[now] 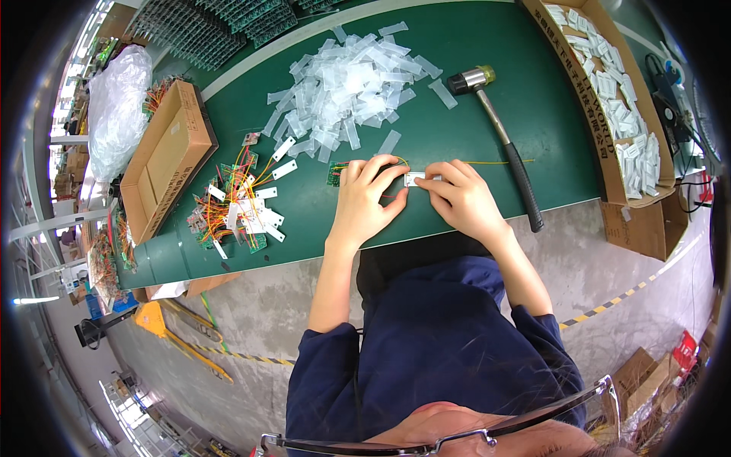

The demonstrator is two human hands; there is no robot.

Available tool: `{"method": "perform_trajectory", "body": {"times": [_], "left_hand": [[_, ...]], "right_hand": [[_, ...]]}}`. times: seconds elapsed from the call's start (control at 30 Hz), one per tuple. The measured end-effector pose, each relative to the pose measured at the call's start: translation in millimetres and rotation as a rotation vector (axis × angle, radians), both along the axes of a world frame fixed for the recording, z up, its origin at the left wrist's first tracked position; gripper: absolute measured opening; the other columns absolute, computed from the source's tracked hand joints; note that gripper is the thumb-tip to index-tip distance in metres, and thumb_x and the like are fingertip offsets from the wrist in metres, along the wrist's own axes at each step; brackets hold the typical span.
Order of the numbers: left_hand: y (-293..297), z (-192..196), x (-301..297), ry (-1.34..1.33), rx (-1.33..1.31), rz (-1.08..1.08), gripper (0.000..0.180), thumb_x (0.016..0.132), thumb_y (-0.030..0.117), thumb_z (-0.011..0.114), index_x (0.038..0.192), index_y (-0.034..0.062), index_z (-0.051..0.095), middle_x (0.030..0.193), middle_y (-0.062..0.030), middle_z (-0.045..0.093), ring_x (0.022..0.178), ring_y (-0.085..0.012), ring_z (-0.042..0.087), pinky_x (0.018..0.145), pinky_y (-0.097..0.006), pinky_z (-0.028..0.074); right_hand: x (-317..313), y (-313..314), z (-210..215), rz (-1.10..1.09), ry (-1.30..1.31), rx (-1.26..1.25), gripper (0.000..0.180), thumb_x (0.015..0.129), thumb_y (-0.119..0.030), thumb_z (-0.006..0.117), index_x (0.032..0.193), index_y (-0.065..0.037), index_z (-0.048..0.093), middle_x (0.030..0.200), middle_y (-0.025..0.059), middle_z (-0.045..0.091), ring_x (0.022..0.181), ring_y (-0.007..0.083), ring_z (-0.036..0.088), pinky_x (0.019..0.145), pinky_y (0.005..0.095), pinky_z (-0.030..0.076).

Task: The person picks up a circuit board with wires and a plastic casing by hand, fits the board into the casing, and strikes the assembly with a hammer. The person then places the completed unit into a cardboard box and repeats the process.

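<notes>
At the table's front edge, my right hand (pixel 463 199) pinches a small white plastic case (pixel 413 179) between bent fingers and thumb. My left hand (pixel 367 199) curls in from the other side, its index finger and thumb at the case's left end; what they grip is hidden. A green circuit board (pixel 333 174) shows partly beyond the left fingers. A thin yellow wire (pixel 499 161) runs out past the right hand, and a bit of red wire shows near the left thumb.
Translucent plastic strips (pixel 350 84) lie heaped at the far middle. To the left are wired boards with white cases (pixel 242 209) and an open carton (pixel 169 156). A black-handled mallet (pixel 502 129) lies right. Beyond it, a long carton (pixel 582 99) holds many white cases (pixel 609 80).
</notes>
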State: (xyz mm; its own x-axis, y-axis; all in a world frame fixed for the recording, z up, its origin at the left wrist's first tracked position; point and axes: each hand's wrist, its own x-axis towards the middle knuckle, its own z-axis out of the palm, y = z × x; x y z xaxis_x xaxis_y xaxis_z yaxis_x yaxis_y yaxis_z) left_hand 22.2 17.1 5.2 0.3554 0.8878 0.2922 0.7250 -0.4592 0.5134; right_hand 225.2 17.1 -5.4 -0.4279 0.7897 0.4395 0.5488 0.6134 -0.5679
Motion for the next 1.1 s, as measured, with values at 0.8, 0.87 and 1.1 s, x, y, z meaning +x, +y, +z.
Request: {"method": "perform_trajectory", "body": {"times": [0.8,0.87,1.1], "left_hand": [[-3.9,-8.5,-3.0,-0.018,0.049,0.072,0.032,0.073,0.019,0.076,0.104,0.0215,0.069,0.116,-0.0063,0.046,0.102,-0.0279,0.045,0.091,-0.041,0.037],[-3.9,-9.2,-3.0,-0.030,0.055,0.071,0.032,0.073,0.019,0.076,0.104,0.0214,0.069,0.116,-0.0057,0.046,0.102,-0.0277,0.045,0.090,-0.041,0.037],[-4.0,-9.5,-2.6,-0.031,0.041,0.069,0.032,0.073,0.019,0.076,0.104,0.0213,0.070,0.117,-0.0051,0.046,0.104,-0.0277,0.045,0.091,-0.041,0.037]], "right_hand": [[29.4,46.7,24.5,-0.151,-0.069,-0.108,0.011,0.082,-0.001,0.060,0.092,-0.003,0.061,0.095,0.0089,0.063,0.093,0.0299,0.060,0.080,0.0395,0.050],[36.7,37.2,19.1,-0.160,-0.095,-0.077,0.011,0.082,0.000,0.060,0.093,-0.002,0.062,0.099,0.0083,0.064,0.096,0.0296,0.060,0.082,0.0387,0.050],[35.3,32.1,21.8,-0.148,-0.136,0.024,0.012,0.081,-0.001,0.062,0.093,-0.002,0.066,0.107,0.0065,0.066,0.100,0.0266,0.061,0.087,0.0370,0.050]]}}
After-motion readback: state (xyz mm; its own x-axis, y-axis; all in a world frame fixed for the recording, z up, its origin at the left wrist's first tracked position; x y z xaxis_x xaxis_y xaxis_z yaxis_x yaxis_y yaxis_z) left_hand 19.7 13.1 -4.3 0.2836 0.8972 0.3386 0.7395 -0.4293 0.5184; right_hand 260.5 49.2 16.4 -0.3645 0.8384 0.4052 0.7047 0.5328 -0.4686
